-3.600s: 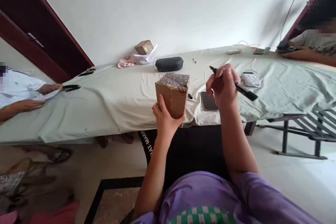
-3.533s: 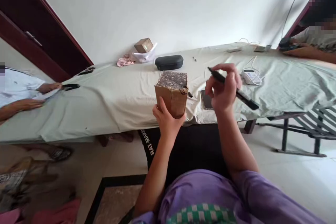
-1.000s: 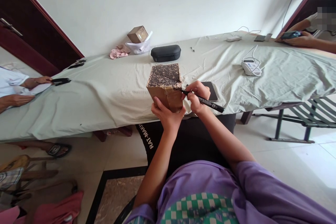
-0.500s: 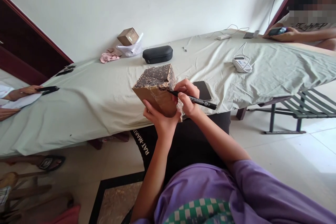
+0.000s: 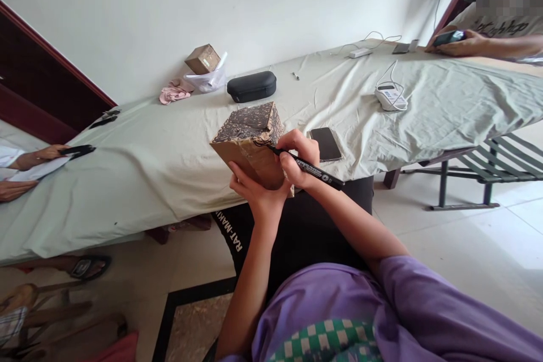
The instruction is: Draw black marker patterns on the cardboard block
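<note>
We draw on a cardboard box at the table's near edge

Our left hand point(image 5: 259, 195) grips the tilted cardboard box point(image 5: 251, 144) from below (patterned top face up); our right hand point(image 5: 298, 159) pinches the black marker point(image 5: 306, 164), tip touching the box.

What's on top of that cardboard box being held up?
The cardboard box bears dense black scribbled patterns on its top face, and the black marker in the right hand touches its upper edge. The left hand covers its underside, so nothing shows there.
</note>
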Available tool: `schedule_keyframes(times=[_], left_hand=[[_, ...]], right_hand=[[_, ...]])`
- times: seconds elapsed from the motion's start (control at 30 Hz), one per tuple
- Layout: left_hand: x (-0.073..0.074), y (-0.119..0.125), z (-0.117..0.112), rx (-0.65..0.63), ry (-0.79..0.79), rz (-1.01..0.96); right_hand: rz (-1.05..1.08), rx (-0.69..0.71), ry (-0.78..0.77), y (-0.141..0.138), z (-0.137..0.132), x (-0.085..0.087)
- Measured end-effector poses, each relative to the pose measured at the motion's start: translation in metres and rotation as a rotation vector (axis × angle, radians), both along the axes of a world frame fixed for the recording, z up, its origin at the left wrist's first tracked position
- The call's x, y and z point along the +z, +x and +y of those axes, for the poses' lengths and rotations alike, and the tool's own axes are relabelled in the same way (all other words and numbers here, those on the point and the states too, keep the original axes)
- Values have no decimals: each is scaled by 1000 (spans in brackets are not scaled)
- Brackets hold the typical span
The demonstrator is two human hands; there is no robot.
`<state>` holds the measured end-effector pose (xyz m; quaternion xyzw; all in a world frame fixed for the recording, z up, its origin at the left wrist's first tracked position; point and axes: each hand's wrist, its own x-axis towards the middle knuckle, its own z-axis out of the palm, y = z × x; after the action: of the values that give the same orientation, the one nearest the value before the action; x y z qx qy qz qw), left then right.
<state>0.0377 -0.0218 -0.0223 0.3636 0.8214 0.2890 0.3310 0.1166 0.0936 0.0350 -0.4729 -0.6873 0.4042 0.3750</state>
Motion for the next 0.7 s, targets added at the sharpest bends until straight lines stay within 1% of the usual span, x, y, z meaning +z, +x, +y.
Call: schedule_keyframes(times=[0.1, 0.17, 0.27, 0.37, 0.5, 0.7], left_hand=[[6, -1, 2, -1, -18, -34], [10, -1, 3, 5, -36, -46], [16, -1, 6, 17, -39, -65], [19, -2, 7, 18, -29, -103], [21, -5, 7, 23, -3, -157], [19, -6, 6, 12, 2, -175]], right_hand=[[23, -52, -143, 0, -1, -2], [104, -58, -206, -1, -1, -4], [259, -63, -228, -3, -1, -7], [352, -89, -268, -4, -2, -8], [426, -132, -345, -5, -4, -7], [480, -154, -393, -5, -5, -9]])
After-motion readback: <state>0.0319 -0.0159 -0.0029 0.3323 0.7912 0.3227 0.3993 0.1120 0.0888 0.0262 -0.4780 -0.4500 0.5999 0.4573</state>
